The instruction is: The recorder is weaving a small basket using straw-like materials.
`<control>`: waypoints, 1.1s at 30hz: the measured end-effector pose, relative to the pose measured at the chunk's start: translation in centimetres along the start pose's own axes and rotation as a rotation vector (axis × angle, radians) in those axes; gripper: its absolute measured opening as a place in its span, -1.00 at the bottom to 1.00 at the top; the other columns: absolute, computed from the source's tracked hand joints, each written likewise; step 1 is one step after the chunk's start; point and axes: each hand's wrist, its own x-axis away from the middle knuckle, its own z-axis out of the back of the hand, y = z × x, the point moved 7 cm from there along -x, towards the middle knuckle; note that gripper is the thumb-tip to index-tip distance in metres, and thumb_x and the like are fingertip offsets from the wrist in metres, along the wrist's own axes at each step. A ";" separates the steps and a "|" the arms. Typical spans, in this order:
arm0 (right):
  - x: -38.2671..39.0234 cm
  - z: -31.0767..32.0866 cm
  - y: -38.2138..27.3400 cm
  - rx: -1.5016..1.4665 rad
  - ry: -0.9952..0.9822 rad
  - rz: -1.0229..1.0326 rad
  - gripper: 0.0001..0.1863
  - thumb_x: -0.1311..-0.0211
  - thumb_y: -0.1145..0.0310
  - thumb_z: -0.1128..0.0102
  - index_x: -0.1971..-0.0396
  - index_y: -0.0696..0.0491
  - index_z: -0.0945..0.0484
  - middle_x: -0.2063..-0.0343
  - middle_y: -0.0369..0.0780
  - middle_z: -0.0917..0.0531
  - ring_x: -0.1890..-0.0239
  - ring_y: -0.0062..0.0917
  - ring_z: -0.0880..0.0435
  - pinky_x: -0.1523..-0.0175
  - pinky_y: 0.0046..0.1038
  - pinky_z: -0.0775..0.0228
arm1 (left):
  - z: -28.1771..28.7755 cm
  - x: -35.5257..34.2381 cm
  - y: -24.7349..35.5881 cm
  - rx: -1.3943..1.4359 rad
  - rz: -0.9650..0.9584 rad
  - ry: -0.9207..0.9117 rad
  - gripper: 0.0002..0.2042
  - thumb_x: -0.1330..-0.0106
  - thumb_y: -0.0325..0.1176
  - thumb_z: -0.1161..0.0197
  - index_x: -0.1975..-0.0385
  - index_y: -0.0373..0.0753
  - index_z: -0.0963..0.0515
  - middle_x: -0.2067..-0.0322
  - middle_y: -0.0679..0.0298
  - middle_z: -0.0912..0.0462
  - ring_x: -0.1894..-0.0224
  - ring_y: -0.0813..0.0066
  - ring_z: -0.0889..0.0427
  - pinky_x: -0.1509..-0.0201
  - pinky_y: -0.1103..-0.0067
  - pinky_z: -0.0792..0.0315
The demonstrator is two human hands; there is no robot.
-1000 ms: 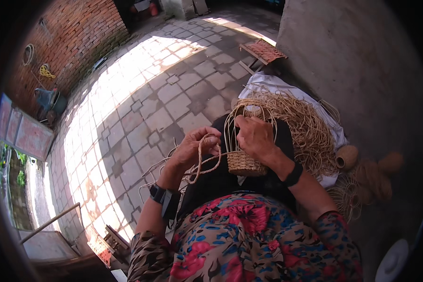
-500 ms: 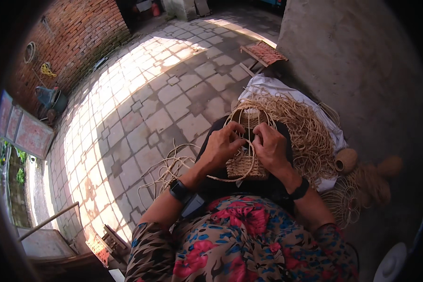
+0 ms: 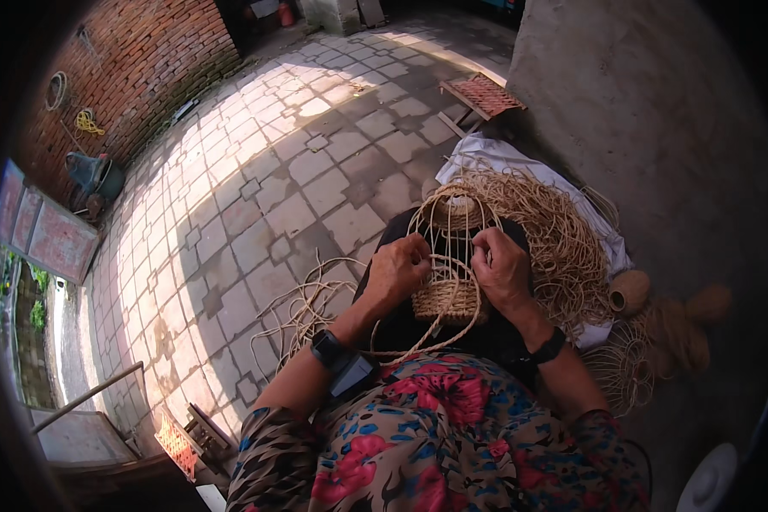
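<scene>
On my lap lies a partly woven straw piece, with a woven end [image 3: 445,302] close to me and a second woven part [image 3: 456,213] farther off. Long bare straw strands run between the two, arching at the far side. My left hand [image 3: 398,271] is closed at the left edge of these strands, fingers pinched on a straw cord. Across from it, my right hand [image 3: 501,269] pinches the cord at the right edge. A loose straw cord [image 3: 414,348] trails from the near woven end toward my lap. The fingertips are partly hidden.
A heap of loose straw cord [image 3: 542,243] on a white sack [image 3: 503,155] lies to my right, beside a small round woven pot [image 3: 629,293]. More loose strands [image 3: 303,303] lie at my left. A low slatted stool [image 3: 484,94] stands ahead by the wall.
My hands have moved apart, the left one leftward and down, the right one slightly to the right. The loose cord now hangs lower toward my lap, and the near woven end is less covered.
</scene>
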 end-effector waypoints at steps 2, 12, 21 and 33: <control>0.2 -0.2 0.3 -0.013 0.005 0.002 -0.84 0.01 0.63 -0.14 0.40 0.10 -0.45 0.52 -0.15 -0.57 0.43 -0.24 -0.61 0.33 -0.31 -0.43 | -1.0 -0.4 -0.2 -0.075 -0.005 0.035 -0.82 -0.12 -0.36 -0.23 0.30 -0.25 -0.53 0.56 0.09 -0.60 0.48 0.30 -0.63 0.32 0.44 -0.48; 2.1 -0.5 4.8 -0.168 -0.085 -0.271 -0.87 -0.07 0.59 -0.13 0.35 0.12 -0.44 0.55 -0.18 -0.55 0.52 -0.46 -0.59 0.38 -0.45 -0.42 | 0.9 -0.1 -2.1 0.485 0.064 -0.039 -0.77 -0.07 -0.49 -0.25 0.26 -0.23 -0.45 0.58 0.28 -0.56 0.50 0.54 -0.54 0.41 0.53 -0.42; 2.1 -0.4 5.7 -0.199 -0.062 -0.253 -0.87 -0.07 0.58 -0.12 0.35 0.12 -0.45 0.54 -0.17 -0.55 0.53 -0.46 -0.58 0.38 -0.46 -0.42 | 17.4 6.6 -18.1 -0.420 0.226 0.616 -0.74 0.01 -0.53 -0.08 0.28 -0.14 -0.49 0.62 0.18 -0.51 0.52 0.20 -0.53 0.40 0.30 -0.35; 1.2 1.4 4.7 -0.144 -0.028 -0.360 -0.85 -0.14 0.48 -0.19 0.30 0.13 -0.46 0.53 -0.22 -0.54 0.50 -0.54 -0.57 0.37 -0.45 -0.41 | 23.1 18.3 -30.3 -0.785 0.321 0.717 -0.62 -0.11 -0.30 -0.26 0.03 -0.13 -0.47 0.31 0.06 -0.62 0.35 0.04 -0.60 0.20 0.22 -0.44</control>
